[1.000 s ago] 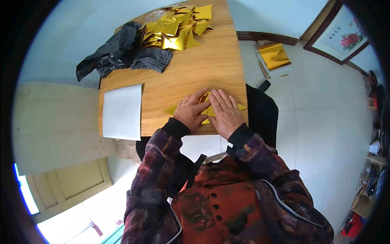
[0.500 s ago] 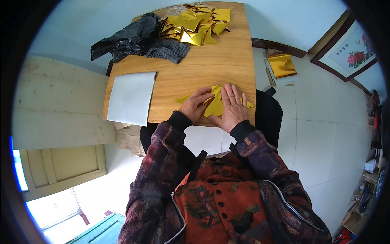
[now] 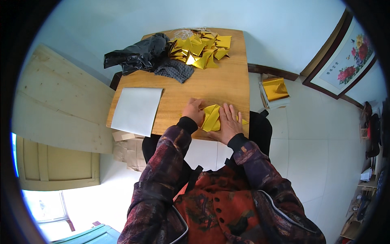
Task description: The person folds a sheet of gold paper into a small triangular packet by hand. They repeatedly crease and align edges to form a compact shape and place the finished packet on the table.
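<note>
A folded piece of gold foil paper [image 3: 211, 118] lies near the front edge of the wooden table [image 3: 207, 87], between my two hands. Its middle shows creases, and a pointed end pokes out to the right from under my fingers. My left hand [image 3: 194, 111] curls its fingers over the paper's left side, gripping it; the fingertips are partly hidden. My right hand [image 3: 229, 125] rests flat on the right side, fingers stretched forward and thumb out toward the near edge of the paper.
Farther back lies a pile of folded gold pieces [image 3: 200, 49], beside a black plastic bag [image 3: 140, 53] and a dark grey textured cloth [image 3: 175, 70]. A silvery-white sheet [image 3: 137, 110] lies at left. Gold foil sheets [image 3: 275, 89] sit on the floor at right.
The view has tilted, so the table sits lower in the picture. My left hand has closed in on the paper's left side, and the left point no longer sticks out plainly.
</note>
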`<state>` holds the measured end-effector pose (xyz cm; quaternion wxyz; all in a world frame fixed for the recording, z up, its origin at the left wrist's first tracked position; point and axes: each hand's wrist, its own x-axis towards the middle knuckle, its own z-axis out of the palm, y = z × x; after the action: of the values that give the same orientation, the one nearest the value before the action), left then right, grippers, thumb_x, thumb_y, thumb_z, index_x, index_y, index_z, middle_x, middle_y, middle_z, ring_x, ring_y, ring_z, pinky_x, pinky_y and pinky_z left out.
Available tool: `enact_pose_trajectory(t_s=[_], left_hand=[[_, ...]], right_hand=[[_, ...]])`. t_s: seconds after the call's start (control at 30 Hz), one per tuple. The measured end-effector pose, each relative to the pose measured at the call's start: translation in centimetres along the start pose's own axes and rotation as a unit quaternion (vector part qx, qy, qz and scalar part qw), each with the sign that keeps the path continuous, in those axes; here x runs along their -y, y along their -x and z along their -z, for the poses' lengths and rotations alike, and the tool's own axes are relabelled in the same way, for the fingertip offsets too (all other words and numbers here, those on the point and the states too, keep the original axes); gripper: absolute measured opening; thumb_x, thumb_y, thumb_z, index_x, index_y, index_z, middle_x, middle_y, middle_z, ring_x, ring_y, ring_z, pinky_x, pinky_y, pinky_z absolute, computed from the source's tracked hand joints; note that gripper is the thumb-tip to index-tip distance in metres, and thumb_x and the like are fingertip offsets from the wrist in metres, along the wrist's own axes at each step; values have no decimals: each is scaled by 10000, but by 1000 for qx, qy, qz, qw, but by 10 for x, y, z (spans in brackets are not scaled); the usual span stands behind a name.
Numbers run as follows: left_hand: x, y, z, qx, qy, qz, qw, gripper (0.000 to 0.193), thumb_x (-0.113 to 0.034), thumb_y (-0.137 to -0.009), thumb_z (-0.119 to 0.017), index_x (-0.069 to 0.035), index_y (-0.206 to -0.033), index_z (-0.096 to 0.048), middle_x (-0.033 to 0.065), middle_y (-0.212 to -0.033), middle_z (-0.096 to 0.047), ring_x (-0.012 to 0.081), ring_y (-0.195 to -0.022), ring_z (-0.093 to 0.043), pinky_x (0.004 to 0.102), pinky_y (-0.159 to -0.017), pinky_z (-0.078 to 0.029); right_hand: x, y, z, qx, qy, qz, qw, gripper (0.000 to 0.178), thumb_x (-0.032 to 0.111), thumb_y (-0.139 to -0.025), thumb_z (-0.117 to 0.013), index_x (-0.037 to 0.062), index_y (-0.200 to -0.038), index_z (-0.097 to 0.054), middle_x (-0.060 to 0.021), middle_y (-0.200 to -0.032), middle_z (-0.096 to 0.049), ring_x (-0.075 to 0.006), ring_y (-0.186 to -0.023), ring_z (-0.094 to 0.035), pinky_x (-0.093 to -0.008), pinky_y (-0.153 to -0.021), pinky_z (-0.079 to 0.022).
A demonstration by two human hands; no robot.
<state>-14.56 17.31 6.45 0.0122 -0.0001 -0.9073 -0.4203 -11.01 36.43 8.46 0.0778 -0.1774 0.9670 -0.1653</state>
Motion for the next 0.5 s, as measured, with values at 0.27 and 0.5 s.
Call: enact_pose_trajectory(t_s=[0.27,0.5], left_hand=[[-12,-17,10,60,-208,6,976,287,-138,-703,-709,-81,-974,-632,133,-1047,-625,350,-1016,-584,431,-871,-481],[-3,-27,10,87,-239,-19,967,210,-172,-677,-727,-58,-831,-640,139,-758,-641,335,-767,-626,420,-681,-509]], right_hand=[[-17,-3,-10,-45,-103,18,994,815,280,-829,-677,69,-1491,-252,-149,-1553,-276,-314,-1465,-184,-511,-1176,-101],[-16,-1,-6,-96,-147,31,984,784,152,-772,-732,23,-1426,-321,-185,-1474,-371,-330,-1411,-292,-521,-1150,-188]])
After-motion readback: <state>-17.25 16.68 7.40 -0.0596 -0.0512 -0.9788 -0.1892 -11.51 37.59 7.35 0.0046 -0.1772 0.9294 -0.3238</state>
